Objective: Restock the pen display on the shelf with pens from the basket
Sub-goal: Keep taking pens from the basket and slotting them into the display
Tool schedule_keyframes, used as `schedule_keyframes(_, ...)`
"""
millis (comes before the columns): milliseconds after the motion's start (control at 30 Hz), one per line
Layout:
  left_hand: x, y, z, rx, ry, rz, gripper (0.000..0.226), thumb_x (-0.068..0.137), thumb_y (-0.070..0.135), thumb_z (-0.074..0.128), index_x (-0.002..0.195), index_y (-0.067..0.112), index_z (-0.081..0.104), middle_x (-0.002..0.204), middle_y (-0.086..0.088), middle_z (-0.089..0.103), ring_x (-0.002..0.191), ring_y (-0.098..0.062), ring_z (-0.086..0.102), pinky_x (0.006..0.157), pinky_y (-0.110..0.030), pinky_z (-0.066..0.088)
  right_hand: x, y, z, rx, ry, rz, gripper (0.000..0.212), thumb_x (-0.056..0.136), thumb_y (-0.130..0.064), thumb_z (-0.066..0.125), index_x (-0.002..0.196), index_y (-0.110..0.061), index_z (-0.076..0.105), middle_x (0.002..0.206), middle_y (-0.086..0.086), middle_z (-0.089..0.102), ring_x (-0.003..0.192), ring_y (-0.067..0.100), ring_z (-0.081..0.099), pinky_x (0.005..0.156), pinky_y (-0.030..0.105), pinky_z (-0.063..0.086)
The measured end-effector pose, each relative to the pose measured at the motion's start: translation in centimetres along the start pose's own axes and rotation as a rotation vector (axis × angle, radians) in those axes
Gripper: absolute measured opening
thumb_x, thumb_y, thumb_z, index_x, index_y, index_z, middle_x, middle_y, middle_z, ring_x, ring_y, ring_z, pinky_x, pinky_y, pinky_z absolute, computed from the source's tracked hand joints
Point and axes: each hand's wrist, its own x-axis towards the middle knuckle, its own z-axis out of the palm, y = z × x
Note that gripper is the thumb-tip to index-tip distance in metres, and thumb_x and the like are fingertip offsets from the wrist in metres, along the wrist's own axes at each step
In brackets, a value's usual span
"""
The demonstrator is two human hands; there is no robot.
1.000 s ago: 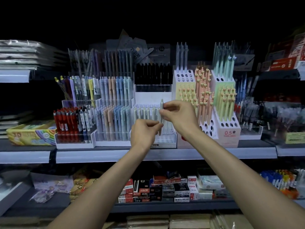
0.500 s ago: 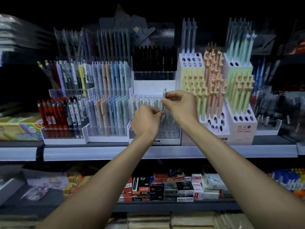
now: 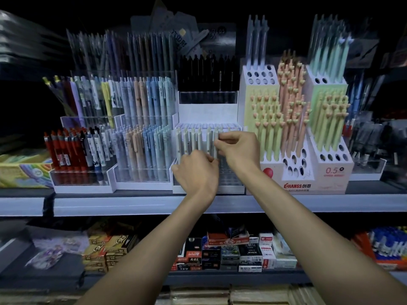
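A clear pen display (image 3: 232, 180) stands mid-shelf, with a row of pale grey-white pens (image 3: 191, 140) upright in its left part. My right hand (image 3: 240, 150) pinches the top of one pale pen (image 3: 216, 149), which stands upright at the right end of that row. My left hand (image 3: 196, 172) is curled just below, its fingertips closed at the same pen's lower part in front of the display. The pen's tip is hidden behind my left hand. No basket is in view.
Racks of pastel pens (image 3: 146, 146) and red and black pens (image 3: 72, 150) stand to the left. A white stepped stand of heart-topped pens (image 3: 293, 164) is close on the right. Black pens (image 3: 207, 73) stand behind. Small boxes (image 3: 229, 252) fill the shelf below.
The view has moved closer to the shelf. Both hands have lowered the pale pen into the row in the display, the right hand dropping with its top.
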Motion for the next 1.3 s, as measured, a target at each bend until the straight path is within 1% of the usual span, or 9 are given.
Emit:
schedule_keyframes(100, 0.0, -0.2, 0.2, 0.051, 0.01, 0.016, 0.02, 0.092, 0.036, 0.063, 0.089, 0.028, 0.081, 0.086, 0.002, 0.076, 0.104, -0.022, 0.064, 0.09, -0.04, 0.034, -0.3, 0.2, 0.1, -0.003, 0.001, 0.009, 0.018, 0.08, -0.009, 0.085, 0.097, -0.01, 0.081, 0.087, -0.001, 0.078, 0.086, 0.013, 0.075, 0.086, 0.039, 0.063)
schedule_keyframes(233, 0.0, 0.0, 0.0, 0.082, -0.013, 0.017, 0.021, 0.094, 0.036, 0.062, 0.096, 0.028, 0.081, 0.096, 0.001, 0.077, 0.113, -0.023, 0.06, 0.091, -0.041, 0.033, -0.3, -0.1, 0.2, -0.013, 0.0, 0.028, 0.018, 0.08, -0.01, 0.085, 0.098, -0.011, 0.081, 0.087, -0.001, 0.077, 0.085, 0.014, 0.075, 0.085, 0.039, 0.063)
schedule_keyframes(467, 0.0, 0.0, 0.1, 0.073, -0.017, 0.009, 0.021, 0.092, 0.038, 0.063, 0.088, 0.029, 0.081, 0.088, 0.001, 0.077, 0.105, -0.024, 0.064, 0.088, -0.041, 0.033, -0.3, -0.5, 0.3, -0.098, 0.019, 0.018, 0.006, 0.082, -0.01, 0.083, 0.083, -0.016, 0.079, 0.08, 0.0, 0.077, 0.079, 0.02, 0.075, 0.083, 0.043, 0.063)
schedule_keyframes(667, 0.1, -0.2, 0.4, 0.055, 0.001, -0.001, 0.026, 0.09, 0.038, 0.062, 0.074, 0.026, 0.078, 0.074, 0.001, 0.072, 0.095, -0.025, 0.064, 0.087, -0.042, 0.037, -1.0, -0.5, 0.3, -0.162, 0.037, 0.021, 0.032, 0.084, -0.01, 0.081, 0.057, -0.019, 0.066, 0.07, 0.002, 0.074, 0.073, 0.027, 0.074, 0.077, 0.047, 0.062)
schedule_keyframes(833, 0.1, -0.3, 0.1, 0.062, -0.021, 0.01, 0.024, 0.091, 0.04, 0.063, 0.081, 0.027, 0.08, 0.08, 0.001, 0.075, 0.1, -0.024, 0.065, 0.089, -0.042, 0.036, -1.1, -1.0, 0.4, -0.164, 0.023, 0.047, 0.024, 0.083, -0.01, 0.082, 0.063, -0.018, 0.072, 0.073, 0.002, 0.076, 0.076, 0.025, 0.075, 0.079, 0.045, 0.063)
schedule_keyframes(933, -0.1, -0.1, -0.3, 0.107, -0.032, 0.023, 0.026, 0.093, 0.038, 0.061, 0.08, 0.025, 0.078, 0.083, 0.0, 0.074, 0.106, -0.026, 0.062, 0.088, -0.042, 0.035, -1.6, -1.8, 0.0, -0.132, -0.008, 0.092, 0.006, 0.082, -0.009, 0.083, 0.087, -0.01, 0.08, 0.089, 0.004, 0.078, 0.092, 0.022, 0.075, 0.089, 0.036, 0.061)
schedule_keyframes(1067, -0.5, -0.1, -1.2, 0.131, -0.027, 0.026, 0.024, 0.093, 0.035, 0.06, 0.079, 0.025, 0.077, 0.084, 0.001, 0.073, 0.108, -0.026, 0.06, 0.082, -0.041, 0.029, -2.4, -2.8, -0.8, -0.188, -0.041, 0.127, 0.035, 0.082, -0.005, 0.081, 0.107, 0.016, 0.067, 0.107, 0.028, 0.072, 0.107, 0.037, 0.068, 0.092, 0.047, 0.058)
schedule_keyframes(1167, -0.8, -0.4, -2.5, 0.114, -0.024, 0.032, 0.02, 0.092, 0.029, 0.06, 0.086, 0.027, 0.079, 0.087, 0.002, 0.075, 0.106, -0.025, 0.063, 0.085, -0.041, 0.031, -3.1, -3.4, -1.1, -0.239, -0.048, 0.14, 0.034, 0.082, 0.0, 0.078, 0.109, 0.017, 0.064, 0.11, 0.031, 0.069, 0.111, 0.042, 0.065, 0.095, 0.053, 0.055)
schedule_keyframes(1300, -1.1, -1.2, -4.4, 0.068, -0.073, 0.032, 0.02, 0.094, 0.033, 0.061, 0.099, 0.03, 0.079, 0.096, 0.004, 0.078, 0.106, -0.024, 0.067, 0.092, -0.04, 0.037, -4.6, -4.0, -1.9, -0.293, -0.072, 0.162, 0.029, 0.084, 0.002, 0.074, 0.111, 0.01, 0.067, 0.11, 0.022, 0.073, 0.111, 0.037, 0.067, 0.1, 0.046, 0.056)
